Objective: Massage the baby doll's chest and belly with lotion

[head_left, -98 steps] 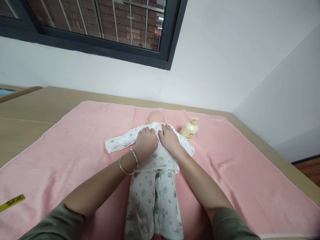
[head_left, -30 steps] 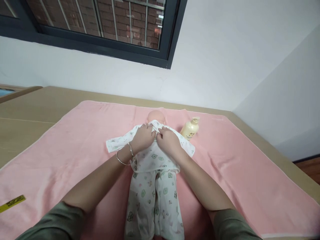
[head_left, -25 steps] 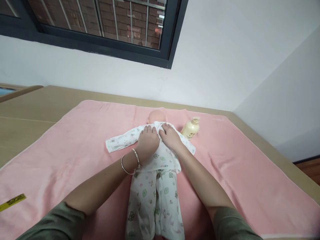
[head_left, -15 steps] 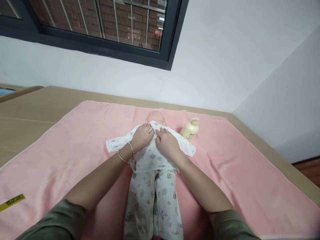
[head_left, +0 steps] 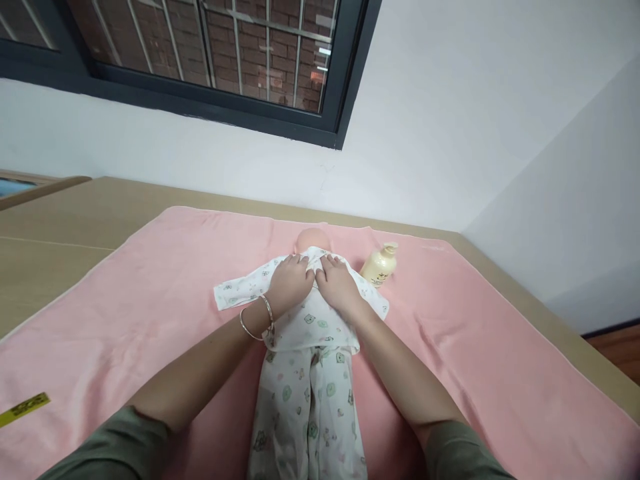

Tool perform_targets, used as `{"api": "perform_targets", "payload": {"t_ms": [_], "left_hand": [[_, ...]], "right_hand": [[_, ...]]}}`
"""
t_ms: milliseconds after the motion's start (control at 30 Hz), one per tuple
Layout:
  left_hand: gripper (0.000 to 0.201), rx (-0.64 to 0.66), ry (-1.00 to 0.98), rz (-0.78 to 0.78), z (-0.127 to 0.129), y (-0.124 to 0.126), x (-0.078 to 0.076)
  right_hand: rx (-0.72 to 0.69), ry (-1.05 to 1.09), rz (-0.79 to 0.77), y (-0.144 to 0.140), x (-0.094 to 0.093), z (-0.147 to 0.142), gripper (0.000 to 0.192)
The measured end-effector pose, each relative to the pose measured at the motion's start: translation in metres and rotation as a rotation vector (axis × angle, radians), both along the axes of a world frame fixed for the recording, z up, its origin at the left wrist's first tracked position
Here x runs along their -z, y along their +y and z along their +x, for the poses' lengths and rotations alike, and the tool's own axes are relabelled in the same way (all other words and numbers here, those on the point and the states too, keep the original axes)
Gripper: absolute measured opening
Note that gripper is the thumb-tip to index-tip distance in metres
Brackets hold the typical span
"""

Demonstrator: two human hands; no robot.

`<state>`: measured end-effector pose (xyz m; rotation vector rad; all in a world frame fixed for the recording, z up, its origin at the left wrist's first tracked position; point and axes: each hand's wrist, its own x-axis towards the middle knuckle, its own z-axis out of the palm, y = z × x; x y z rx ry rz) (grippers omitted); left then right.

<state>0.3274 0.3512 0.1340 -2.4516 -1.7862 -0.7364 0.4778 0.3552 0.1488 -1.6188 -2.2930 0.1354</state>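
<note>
A baby doll lies on its back, dressed in a white patterned long-sleeved top and matching trousers. My left hand rests on the left of the top's chest, fingers laid out towards the collar; a bracelet circles that wrist. On the other side, my right hand lies on the chest just below the neckline, fingers stretched forward and thumb close to the left one. Both palms are hidden. The sleeves spread out to either side.
Under the doll is a pink blanket on a wooden surface. A cream pump bottle stands right of the doll. A yellow strip lies at the left. Behind are a white wall and a dark-framed window.
Fingers that were bunched at the collar now lie flatter on the upper chest. The collar cloth has shifted slightly, and the view has tilted up a little.
</note>
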Motion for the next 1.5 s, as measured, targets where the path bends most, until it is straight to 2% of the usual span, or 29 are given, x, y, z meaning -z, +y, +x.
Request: {"api": "perform_targets", "payload": {"t_ms": [133, 267, 533, 633, 733, 867, 1033, 1200, 1400, 1500], "left_hand": [[0.031, 0.066, -0.055, -0.063, -0.010, 0.016, 0.003], [0.030, 0.049, -0.046, -0.041, -0.010, 0.018, 0.009], [0.039, -0.007, -0.107, 0.021, -0.005, 0.013, 0.015], [0.039, -0.016, -0.136, 0.032, -0.004, 0.012, 0.016], [0.039, -0.027, -0.168, 0.045, -0.003, 0.011, 0.019], [0.042, -0.042, -0.204, 0.075, -0.002, 0.011, 0.024], [0.043, -0.071, -0.207, 0.092, -0.002, 0.011, 0.030], [0.044, -0.073, -0.210, 0.077, -0.002, 0.011, 0.030], [0.043, -0.060, -0.198, 0.082, -0.002, 0.011, 0.027], [0.042, -0.056, -0.203, 0.086, -0.002, 0.011, 0.026]], "right_hand": [[0.033, -0.069, 0.019, -0.019, -0.004, -0.013, 0.045], [0.035, -0.053, 0.027, -0.027, -0.008, -0.016, 0.040], [0.045, 0.124, -0.066, -0.002, -0.009, 0.006, 0.050], [0.043, 0.162, -0.129, 0.003, -0.016, 0.016, 0.042], [0.051, 0.176, -0.047, 0.000, -0.020, 0.016, 0.043], [-0.020, 0.226, 0.130, -0.004, -0.008, 0.004, 0.060], [-0.099, 0.234, 0.068, -0.003, 0.009, -0.004, 0.051], [-0.081, 0.297, 0.175, -0.002, 0.008, -0.001, 0.053], [-0.102, 0.324, 0.019, 0.004, 0.007, 0.002, 0.046], [-0.083, 0.376, 0.044, 0.006, 0.004, 0.004, 0.045]]}}
